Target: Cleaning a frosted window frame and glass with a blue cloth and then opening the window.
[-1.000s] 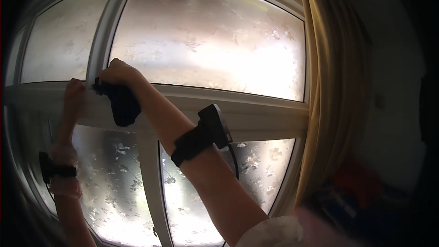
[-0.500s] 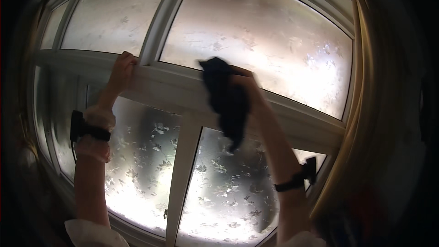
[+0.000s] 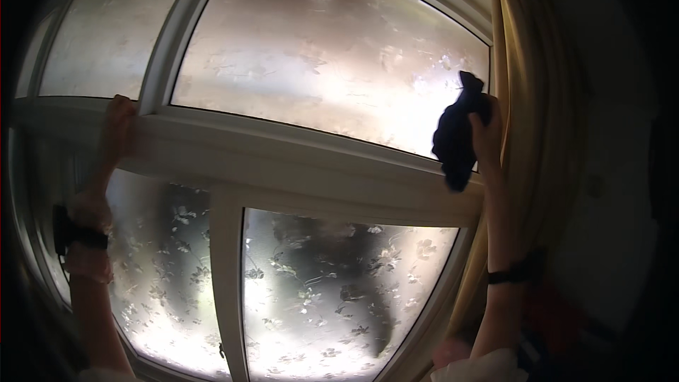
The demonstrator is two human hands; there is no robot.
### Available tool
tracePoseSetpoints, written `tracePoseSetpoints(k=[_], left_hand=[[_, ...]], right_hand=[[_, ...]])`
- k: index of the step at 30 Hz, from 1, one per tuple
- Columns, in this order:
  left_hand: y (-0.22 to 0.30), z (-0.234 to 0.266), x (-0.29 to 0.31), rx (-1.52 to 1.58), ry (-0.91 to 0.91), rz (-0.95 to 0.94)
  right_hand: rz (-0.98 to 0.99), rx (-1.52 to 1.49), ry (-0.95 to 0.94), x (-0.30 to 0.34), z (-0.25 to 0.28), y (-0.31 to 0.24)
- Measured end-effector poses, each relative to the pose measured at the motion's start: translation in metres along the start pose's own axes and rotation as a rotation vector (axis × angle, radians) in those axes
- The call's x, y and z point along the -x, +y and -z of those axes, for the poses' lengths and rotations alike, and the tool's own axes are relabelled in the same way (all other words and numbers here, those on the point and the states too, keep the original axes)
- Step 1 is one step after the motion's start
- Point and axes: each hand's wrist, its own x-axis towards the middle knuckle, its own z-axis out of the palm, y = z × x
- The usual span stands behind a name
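Gripping a dark cloth (image 3: 458, 136) in the right hand (image 3: 488, 134), with fingers and thumb closed around its bunched middle, at the right end of the rail (image 3: 311, 170). Held mostly above the rail, in front of the lower right corner of the upper pane (image 3: 332, 49), with a tip dangling over the rail itself; cannot tell whether pressed to the pane or just clear of it. Reaching with the left hand (image 3: 119, 117) to the rail's left part, beside the foot of the post (image 3: 180, 35) rising from it; seemingly curled at the top edge, but too dim to tell whether gripping or merely resting there.

Note a gold curtain (image 3: 527, 85) just beyond the rail's right end, and a flower-patterned lower pane (image 3: 318, 297) below the rail, apart from both hands.

Could snag the curtain by carrying the right hand past the rail's end. Could drop the cloth below the rail through a loose hold on the folds. Could slip off the rail by leaning too hard on the left hand.
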Motion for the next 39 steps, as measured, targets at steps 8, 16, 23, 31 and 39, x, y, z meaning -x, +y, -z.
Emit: tracePoseSetpoints(k=[8,16,23,31,39], left_hand=[[0.014,-0.006,0.0,0.084,0.055,0.058],[0.012,0.003,0.002,0.031,0.139,-0.031],[-0.008,-0.023,0.011,0.119,0.153,-0.007],[0.002,-0.022,-0.015,0.003,0.021,-0.246],[-0.005,0.0,0.012,-0.062,-0.03,0.046]], right_hand=[[-0.002,0.871,-0.215,0.051,0.048,0.123],[-0.16,0.726,-0.235,0.042,-0.037,0.027],[-0.106,0.228,-0.401,0.039,-0.193,-0.124],[-0.123,-0.54,-0.261,0.026,-0.363,-0.249],[-0.249,-0.769,0.043,0.004,-0.298,-0.18]])
